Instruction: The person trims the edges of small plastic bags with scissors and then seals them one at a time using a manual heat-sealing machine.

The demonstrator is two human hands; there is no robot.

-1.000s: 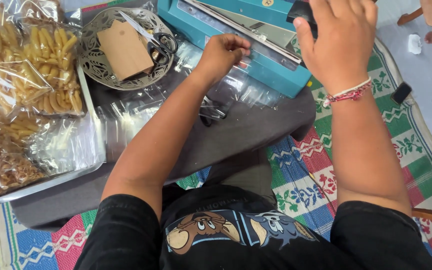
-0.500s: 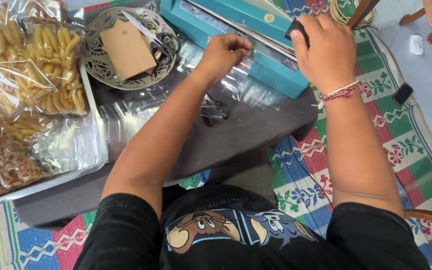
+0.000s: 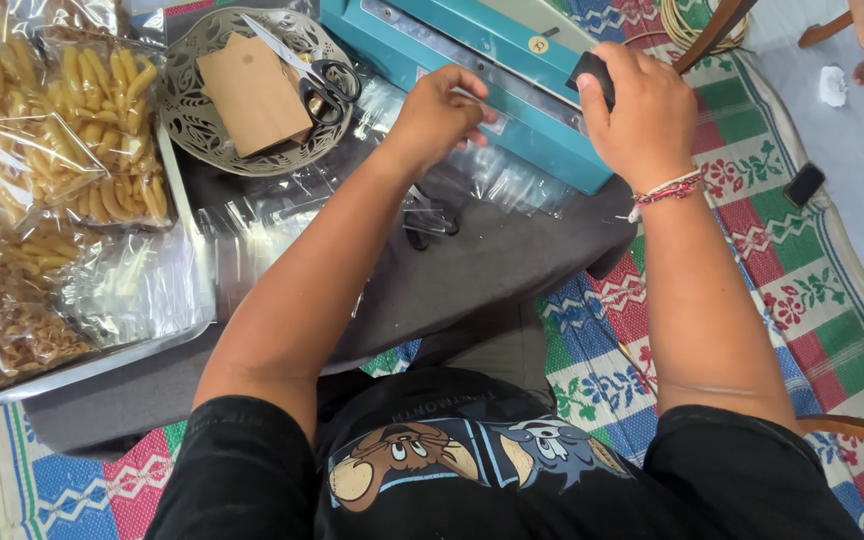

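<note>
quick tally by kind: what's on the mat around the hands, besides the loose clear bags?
Heat sealer, teal: 1
Metal bowl: 1
Scissors: 1
Brown card: 1
Tray of bagged snacks: 1
Hands: 2, left hand at the sealing bar, right hand on the black handle
Total: 7

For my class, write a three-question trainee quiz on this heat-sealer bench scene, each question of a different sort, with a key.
1. True or false: the right hand rests on the black handle of the teal sealer.
2. What lies in the metal dish beside the brown card? A) scissors B) a spoon C) a cup
3. Fill in: the left hand pinches a clear plastic ____ at the sealer's front edge.

Key
1. True.
2. A, scissors.
3. Bag.
</note>
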